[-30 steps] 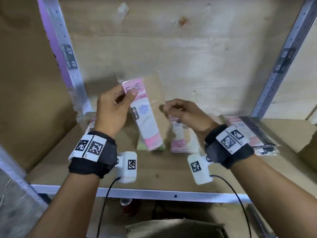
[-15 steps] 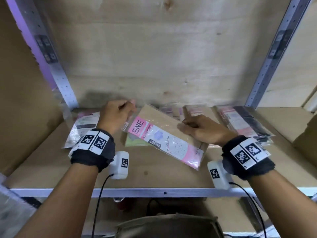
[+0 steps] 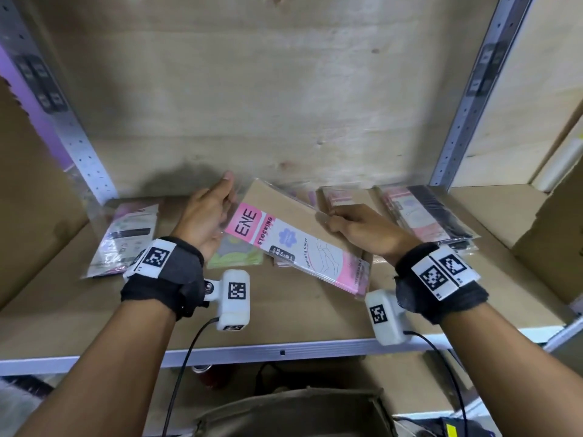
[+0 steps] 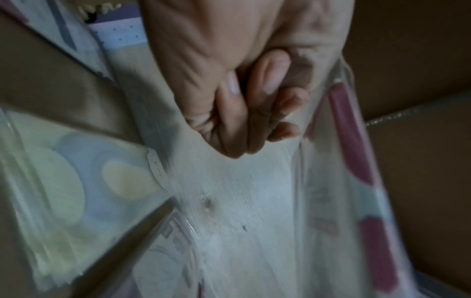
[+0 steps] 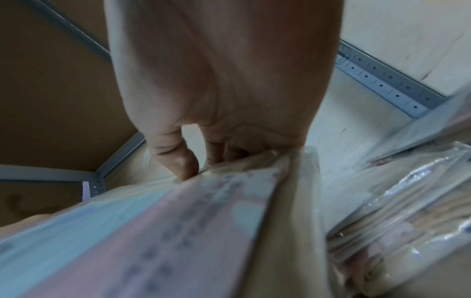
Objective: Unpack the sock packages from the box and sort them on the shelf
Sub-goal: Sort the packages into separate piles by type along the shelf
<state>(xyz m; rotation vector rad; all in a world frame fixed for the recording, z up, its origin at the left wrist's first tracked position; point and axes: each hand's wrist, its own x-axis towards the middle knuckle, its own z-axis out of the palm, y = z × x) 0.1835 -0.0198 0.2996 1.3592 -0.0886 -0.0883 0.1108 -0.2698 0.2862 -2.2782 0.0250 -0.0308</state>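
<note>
A flat sock package [image 3: 293, 244] with a pink "ENE STOCKING" label hangs tilted just above the shelf board [image 3: 284, 316], over a green package [image 3: 235, 258]. My left hand [image 3: 214, 212] is at its upper left corner. In the left wrist view, curled fingers [image 4: 254, 113] pinch the clear plastic flap of the sock package [image 4: 254, 201], though the picture is blurred. My right hand [image 3: 356, 225] grips the package's far long edge. In the right wrist view, the thumb [image 5: 183, 161] lies on top of the sock package [image 5: 191, 231], with the fingers under it.
Another package [image 3: 126, 238] lies at the shelf's left. A stack of pink and black packages [image 3: 422, 216] lies at the right, and more packages [image 3: 340, 197] lie against the back wall. Metal uprights [image 3: 85, 159] [image 3: 457, 130] frame the bay. A cardboard box [image 3: 552, 234] stands far right.
The package went from upright in my left hand to lying tilted low over the shelf, held by both hands. My right hand took hold of its far edge.
</note>
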